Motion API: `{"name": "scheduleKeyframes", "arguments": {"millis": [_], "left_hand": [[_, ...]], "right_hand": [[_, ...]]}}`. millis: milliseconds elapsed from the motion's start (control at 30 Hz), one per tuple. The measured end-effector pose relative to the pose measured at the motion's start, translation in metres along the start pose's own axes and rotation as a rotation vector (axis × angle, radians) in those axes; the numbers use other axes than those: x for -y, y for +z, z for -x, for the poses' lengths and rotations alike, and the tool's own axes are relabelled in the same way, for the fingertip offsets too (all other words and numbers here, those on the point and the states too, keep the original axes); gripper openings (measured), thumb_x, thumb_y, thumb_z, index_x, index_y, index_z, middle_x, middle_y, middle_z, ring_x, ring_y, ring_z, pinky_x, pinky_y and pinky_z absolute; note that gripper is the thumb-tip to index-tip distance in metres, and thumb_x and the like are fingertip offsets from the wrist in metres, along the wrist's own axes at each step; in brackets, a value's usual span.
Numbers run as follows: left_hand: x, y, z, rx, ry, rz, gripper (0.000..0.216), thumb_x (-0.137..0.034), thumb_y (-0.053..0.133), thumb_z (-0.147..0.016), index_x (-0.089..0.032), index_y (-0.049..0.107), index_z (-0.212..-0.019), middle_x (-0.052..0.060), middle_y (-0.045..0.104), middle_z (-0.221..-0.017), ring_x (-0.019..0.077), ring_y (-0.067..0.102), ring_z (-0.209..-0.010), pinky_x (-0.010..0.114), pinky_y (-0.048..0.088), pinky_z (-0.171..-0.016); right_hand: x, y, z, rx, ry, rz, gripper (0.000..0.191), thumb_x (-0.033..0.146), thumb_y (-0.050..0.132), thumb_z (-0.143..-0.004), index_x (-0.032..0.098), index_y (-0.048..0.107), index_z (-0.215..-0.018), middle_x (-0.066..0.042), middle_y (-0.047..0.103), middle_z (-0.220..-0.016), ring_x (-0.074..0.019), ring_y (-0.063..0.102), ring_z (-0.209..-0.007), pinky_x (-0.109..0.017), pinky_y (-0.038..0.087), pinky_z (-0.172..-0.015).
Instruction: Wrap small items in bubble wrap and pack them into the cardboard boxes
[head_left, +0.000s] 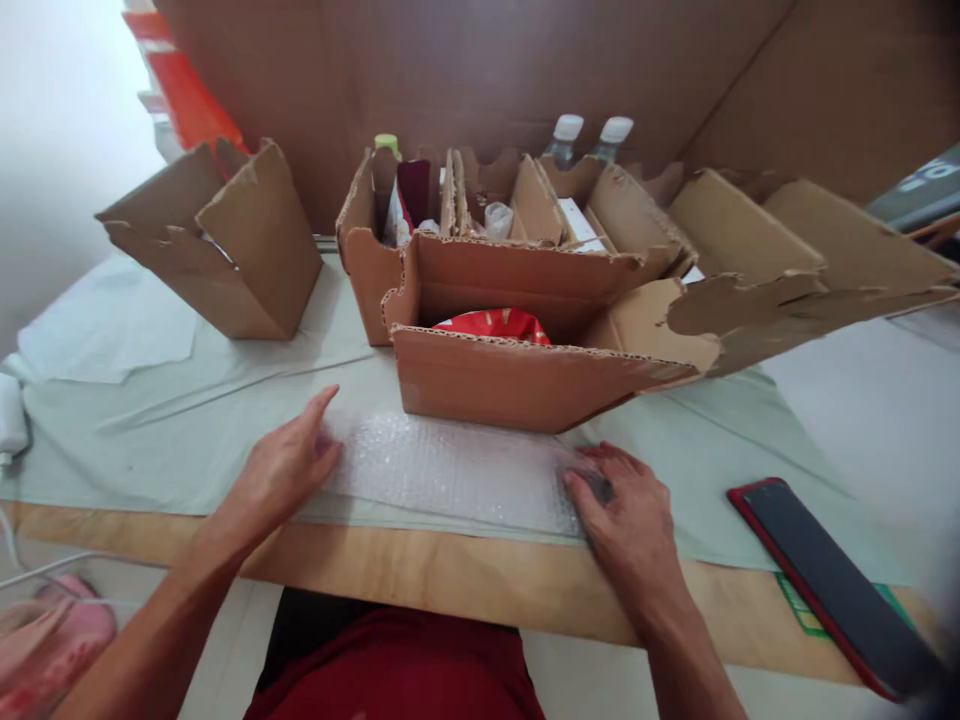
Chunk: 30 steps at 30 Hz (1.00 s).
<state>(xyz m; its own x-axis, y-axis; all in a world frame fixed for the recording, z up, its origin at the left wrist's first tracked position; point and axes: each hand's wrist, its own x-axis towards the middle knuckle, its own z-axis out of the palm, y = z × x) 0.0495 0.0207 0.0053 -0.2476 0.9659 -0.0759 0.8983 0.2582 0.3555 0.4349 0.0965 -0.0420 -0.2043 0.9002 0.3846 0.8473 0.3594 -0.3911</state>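
Note:
A sheet of clear bubble wrap (450,470) lies flat on the pale cloth near the table's front edge. My left hand (289,465) rests on its left end with the fingers stretched out flat. My right hand (626,505) presses on its right end, fingers curled over a small dark thing that I cannot make out. Just behind the wrap stands a low cardboard box (517,385) with a red packet (495,323) inside.
More torn cardboard boxes (225,240) stand behind, holding bottles (566,135) and small items. A phone in a red case (825,580) lies at the right front. The wooden table edge (450,585) runs along the front. A brown cardboard wall stands at the back.

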Motion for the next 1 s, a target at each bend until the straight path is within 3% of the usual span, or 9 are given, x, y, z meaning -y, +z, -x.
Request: {"name": "scheduleKeyframes", "arguments": {"millis": [100, 200, 267, 367, 467, 533, 667, 833, 1000], "left_hand": [[0.006, 0.007, 0.000, -0.166, 0.024, -0.190, 0.063, -0.029, 0.054, -0.088, -0.010, 0.045, -0.147, 0.016, 0.070, -0.106, 0.0323, 0.063, -0.097, 0.046, 0.050, -0.086], [-0.004, 0.000, 0.014, -0.282, 0.026, -0.031, 0.054, -0.036, 0.052, -0.093, -0.013, 0.052, -0.141, 0.017, 0.068, -0.113, 0.0322, 0.063, -0.102, 0.043, 0.053, -0.081], [-0.020, -0.008, 0.022, -0.165, 0.089, 0.245, 0.046, -0.038, 0.052, -0.093, -0.020, 0.058, -0.135, 0.012, 0.069, -0.110, 0.0259, 0.066, -0.096, 0.031, 0.052, -0.065], [-0.042, -0.008, 0.017, 0.099, 0.182, 0.522, 0.036, -0.037, 0.055, -0.090, -0.024, 0.068, -0.121, 0.006, 0.071, -0.100, 0.0180, 0.066, -0.079, 0.024, 0.047, -0.052], [-0.044, 0.007, -0.004, 0.163, 0.068, 0.587, 0.031, -0.038, 0.058, -0.084, -0.020, 0.072, -0.105, 0.002, 0.070, -0.079, 0.0157, 0.061, -0.065, 0.025, 0.048, -0.056], [-0.037, 0.018, -0.017, 0.163, -0.049, 0.630, 0.033, -0.042, 0.056, -0.084, -0.018, 0.069, -0.102, -0.001, 0.065, -0.066, 0.0147, 0.057, -0.055, 0.026, 0.046, -0.052], [-0.024, 0.026, -0.024, 0.194, -0.138, 0.698, 0.043, -0.049, 0.057, -0.081, -0.015, 0.067, -0.105, -0.001, 0.062, -0.068, 0.0133, 0.053, -0.050, 0.024, 0.040, -0.043], [-0.027, 0.021, -0.023, 0.257, -0.166, 0.745, 0.047, -0.052, 0.060, -0.077, -0.015, 0.068, -0.105, -0.001, 0.061, -0.069, 0.0139, 0.055, -0.051, 0.024, 0.040, -0.042], [-0.030, 0.017, -0.015, 0.171, -0.095, 0.660, 0.043, -0.052, 0.059, -0.083, -0.018, 0.069, -0.105, 0.002, 0.068, -0.077, 0.0161, 0.060, -0.061, 0.027, 0.046, -0.052]], "right_hand": [[-0.009, 0.001, 0.000, -0.026, 0.046, 0.093, 0.047, 0.052, 0.047, -0.094, 0.015, 0.067, -0.116, -0.020, 0.072, -0.121, -0.0416, 0.066, -0.110, -0.061, 0.050, -0.091], [-0.001, -0.009, -0.002, -0.077, 0.008, 0.107, 0.043, 0.048, 0.049, -0.097, 0.019, 0.065, -0.124, -0.020, 0.068, -0.129, -0.0417, 0.062, -0.118, -0.062, 0.047, -0.097], [0.025, -0.010, -0.007, -0.043, -0.122, 0.025, 0.032, 0.041, 0.052, -0.098, 0.022, 0.067, -0.120, -0.016, 0.070, -0.124, -0.0369, 0.063, -0.116, -0.057, 0.048, -0.098], [0.089, 0.006, -0.015, 0.170, -0.397, -0.138, 0.029, 0.023, 0.052, -0.098, 0.020, 0.066, -0.123, -0.014, 0.070, -0.129, -0.0314, 0.063, -0.119, -0.050, 0.050, -0.099], [0.145, 0.033, -0.016, 0.446, -0.596, -0.144, 0.038, 0.017, 0.051, -0.097, 0.014, 0.061, -0.133, -0.017, 0.060, -0.145, -0.0325, 0.053, -0.134, -0.051, 0.048, -0.106], [0.154, 0.045, -0.012, 0.546, -0.644, -0.127, 0.043, 0.023, 0.055, -0.098, 0.013, 0.057, -0.140, -0.017, 0.054, -0.152, -0.0318, 0.047, -0.142, -0.051, 0.043, -0.113], [0.093, 0.035, 0.007, 0.544, -0.521, -0.090, 0.047, 0.033, 0.054, -0.100, 0.018, 0.055, -0.145, -0.014, 0.052, -0.155, -0.0295, 0.045, -0.144, -0.051, 0.041, -0.115], [-0.022, -0.020, 0.029, 0.255, -0.155, 0.120, 0.045, 0.041, 0.040, -0.104, 0.020, 0.066, -0.133, -0.014, 0.066, -0.140, -0.0343, 0.059, -0.131, -0.056, 0.050, -0.101], [-0.039, -0.035, 0.012, 0.083, -0.051, 0.133, 0.040, 0.049, 0.045, -0.100, 0.021, 0.070, -0.115, -0.014, 0.074, -0.122, -0.0366, 0.063, -0.124, -0.058, 0.051, -0.098]]}}
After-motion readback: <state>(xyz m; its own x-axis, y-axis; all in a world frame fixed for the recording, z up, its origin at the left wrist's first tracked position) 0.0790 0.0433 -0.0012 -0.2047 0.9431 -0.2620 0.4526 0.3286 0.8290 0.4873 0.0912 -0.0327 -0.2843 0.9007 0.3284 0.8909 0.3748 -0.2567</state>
